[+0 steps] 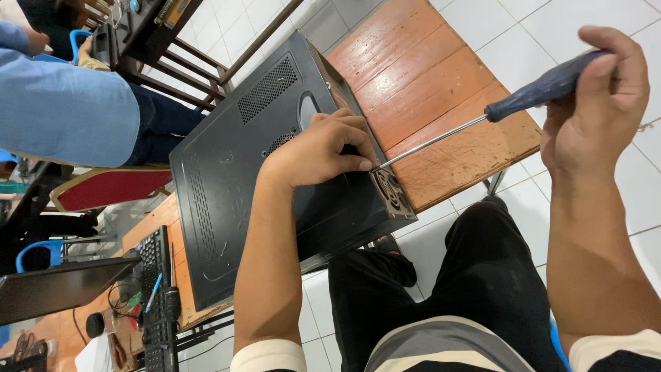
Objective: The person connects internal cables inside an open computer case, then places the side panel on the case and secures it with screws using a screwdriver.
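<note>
Lying on its side across a wooden table (420, 69), a black desktop computer case (227, 172) shows its vented side panel upward; its long axis runs from lower left to upper right, and its rear face with a round fan grille (391, 189) faces the wearer. The panel is in place, so the contents cannot be seen.

Head view, items:
- Left hand (320, 148): resting on the case's rear edge, fingers curled, thumb and forefinger pinched at the screwdriver tip; the screw itself is hidden.
- Right hand (595, 103): clenched around the dark blue handle of a screwdriver (482, 117). The tool's shaft slants from the handle at upper right down-left to the tip at the case's rear edge.
- Black keyboard (157, 303) at lower left, partly cut off, among cables hard to make out.
- Another person in a blue shirt (62, 110), seated at upper left, mostly out of frame.
- Wearer's black trousers (482, 275) below the table.
</note>
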